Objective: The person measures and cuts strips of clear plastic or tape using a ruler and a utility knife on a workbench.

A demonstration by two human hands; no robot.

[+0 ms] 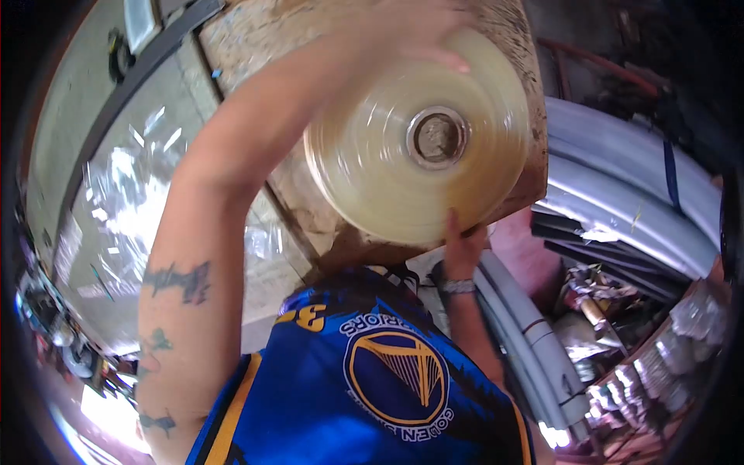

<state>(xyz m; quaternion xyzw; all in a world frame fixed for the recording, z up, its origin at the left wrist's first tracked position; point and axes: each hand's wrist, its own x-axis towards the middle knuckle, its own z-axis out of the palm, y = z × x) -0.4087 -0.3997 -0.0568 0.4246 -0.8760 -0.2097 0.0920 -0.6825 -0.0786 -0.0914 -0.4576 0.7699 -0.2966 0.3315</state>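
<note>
A large, flat roll of clear, yellowish material (372, 155) lies on a worn wooden board, a round hole at its centre. My left hand (422, 35) reaches over its far edge, one finger stretched across the top face; motion blur smears the rest of the hand. At the near edge, my right hand (465, 246) grips the roll, with the thumb on the upper face and the other fingers mostly hidden below. A metal band (457, 286) circles the right wrist.
The wooden board (298, 182) has a corner on the right. Long grey pipes or rolls (620, 194) lie beyond it, with dark lengths and crumpled scraps (593, 314) nearby. Shiny clear film (132, 186) is at the left. My blue jersey fills the bottom centre.
</note>
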